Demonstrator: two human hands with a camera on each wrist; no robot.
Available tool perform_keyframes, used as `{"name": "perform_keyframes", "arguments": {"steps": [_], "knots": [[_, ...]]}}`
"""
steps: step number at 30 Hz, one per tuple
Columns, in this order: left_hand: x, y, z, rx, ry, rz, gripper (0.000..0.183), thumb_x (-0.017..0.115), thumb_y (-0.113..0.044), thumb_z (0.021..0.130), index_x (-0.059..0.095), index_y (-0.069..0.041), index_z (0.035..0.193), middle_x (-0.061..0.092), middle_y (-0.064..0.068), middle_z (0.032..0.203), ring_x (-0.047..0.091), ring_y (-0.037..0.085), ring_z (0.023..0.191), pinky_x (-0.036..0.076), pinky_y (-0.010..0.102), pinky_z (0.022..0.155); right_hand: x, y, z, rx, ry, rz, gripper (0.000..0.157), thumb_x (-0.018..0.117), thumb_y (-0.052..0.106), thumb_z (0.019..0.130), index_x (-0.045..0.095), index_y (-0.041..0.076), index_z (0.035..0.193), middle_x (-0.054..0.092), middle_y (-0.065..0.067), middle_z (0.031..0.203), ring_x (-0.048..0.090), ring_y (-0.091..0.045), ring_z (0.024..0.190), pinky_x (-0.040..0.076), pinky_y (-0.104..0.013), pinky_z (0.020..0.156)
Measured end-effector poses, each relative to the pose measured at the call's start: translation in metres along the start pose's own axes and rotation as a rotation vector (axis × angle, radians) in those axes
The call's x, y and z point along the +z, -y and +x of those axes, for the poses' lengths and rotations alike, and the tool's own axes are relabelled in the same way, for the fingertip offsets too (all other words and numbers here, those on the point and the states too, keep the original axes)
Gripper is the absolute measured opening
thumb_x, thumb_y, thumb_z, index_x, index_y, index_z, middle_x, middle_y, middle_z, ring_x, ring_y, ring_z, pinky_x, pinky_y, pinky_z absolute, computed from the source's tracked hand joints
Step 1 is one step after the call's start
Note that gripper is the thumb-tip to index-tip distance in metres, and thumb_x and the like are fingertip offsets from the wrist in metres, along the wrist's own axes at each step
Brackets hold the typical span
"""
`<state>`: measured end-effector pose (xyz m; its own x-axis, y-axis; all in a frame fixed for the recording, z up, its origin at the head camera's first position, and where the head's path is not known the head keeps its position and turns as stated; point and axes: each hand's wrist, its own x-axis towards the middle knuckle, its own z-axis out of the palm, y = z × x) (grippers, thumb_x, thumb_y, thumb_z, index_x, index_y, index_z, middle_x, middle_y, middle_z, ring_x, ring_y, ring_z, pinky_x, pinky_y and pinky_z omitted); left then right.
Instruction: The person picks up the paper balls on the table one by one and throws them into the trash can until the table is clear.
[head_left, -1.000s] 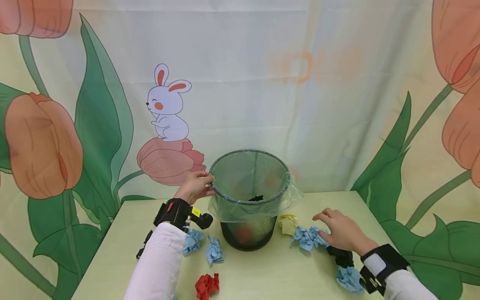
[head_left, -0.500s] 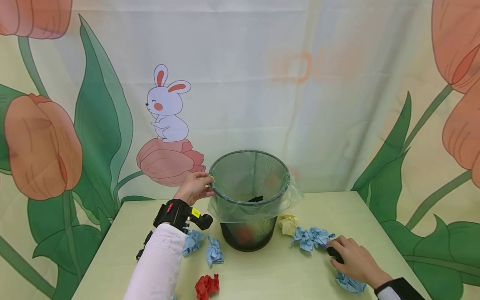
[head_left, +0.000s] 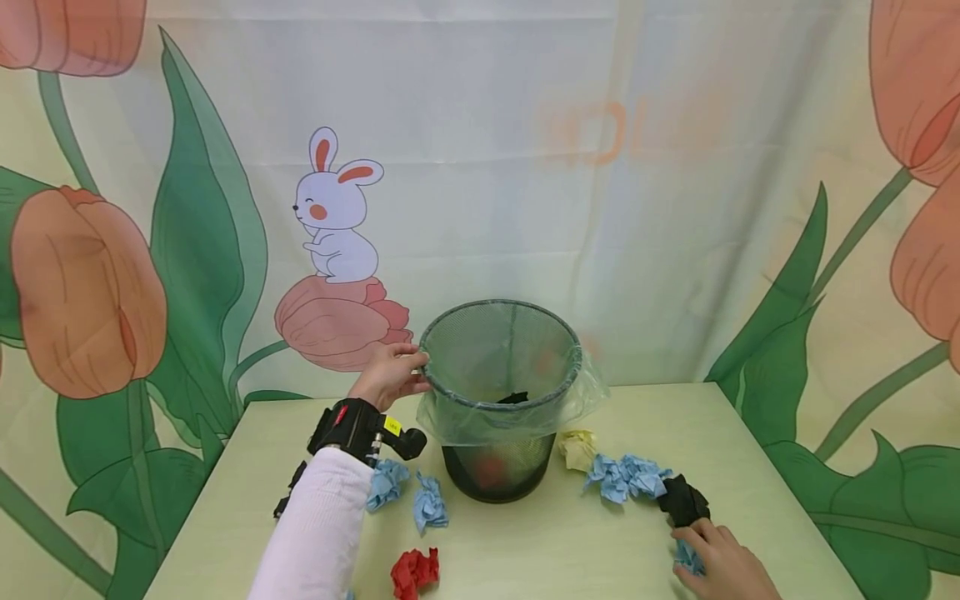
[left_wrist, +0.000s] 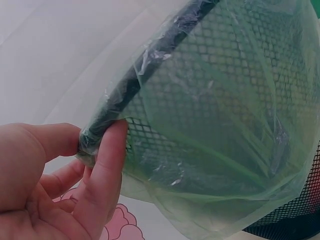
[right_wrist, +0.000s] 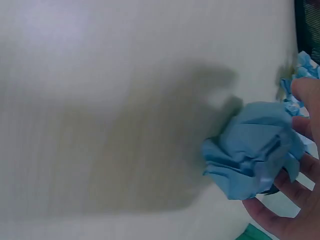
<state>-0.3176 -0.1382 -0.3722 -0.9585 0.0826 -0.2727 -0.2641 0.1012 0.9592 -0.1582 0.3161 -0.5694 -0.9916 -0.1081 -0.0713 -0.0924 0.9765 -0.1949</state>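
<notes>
Head: left hand pinches the left edge of the lined mesh bin. Right hand is at the blue paper ball, just on the viewer's side of the black paper ball. Key relation: bin lies ahead and left of the blue ball; right hand is at the ball, left well apart. No clear long axis (it's a crumple).

Left wrist: thumb and fingers clamp the rim through the translucent liner.

Right wrist: fingers half-curled about the blue ball on the table; can't tell if they've closed on it.

Vs half a second ago: right hand shifted off the black ball toward the viewer, uncovering it. Left hand, bin unchanged.
</notes>
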Motion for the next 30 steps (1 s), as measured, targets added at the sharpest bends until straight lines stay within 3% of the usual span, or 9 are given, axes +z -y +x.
{"name": "perform_keyframes", "arguments": {"steps": [8,17,30], "knots": [[-0.001,0.002,0.0,-0.011,-0.007,0.005,0.047,0.048,-0.016,0.096,0.033,-0.003,0.138,0.046,0.011,0.107,0.054,0.016,0.074,0.055,0.022,0.065,0.02,-0.005,0.0,0.036,0.043,0.025,0.054,0.073,0.048,0.07,0.06,0.021,0.114,0.051,-0.002,0.105,0.052,-0.024,0.087,0.047,-0.039,0.059],[0.001,0.003,0.0,-0.008,0.0,0.013,0.048,0.048,-0.017,0.096,0.032,-0.003,0.139,0.044,0.013,0.115,0.054,0.018,0.08,0.055,0.023,0.069,0.034,-0.009,0.006,0.01,0.08,0.045,0.051,0.073,0.047,0.072,0.058,0.024,0.115,0.049,-0.001,0.107,0.051,-0.025,0.089,0.045,-0.038,0.056],[0.0,0.001,-0.001,0.005,0.002,0.015,0.046,0.048,-0.016,0.096,0.033,-0.002,0.137,0.043,0.011,0.11,0.053,0.016,0.077,0.055,0.022,0.066,0.038,0.005,0.017,0.043,0.102,0.004,0.019,0.073,0.026,0.075,0.06,0.029,0.09,0.044,0.003,0.092,0.042,-0.023,0.076,0.042,-0.035,0.052]]}}
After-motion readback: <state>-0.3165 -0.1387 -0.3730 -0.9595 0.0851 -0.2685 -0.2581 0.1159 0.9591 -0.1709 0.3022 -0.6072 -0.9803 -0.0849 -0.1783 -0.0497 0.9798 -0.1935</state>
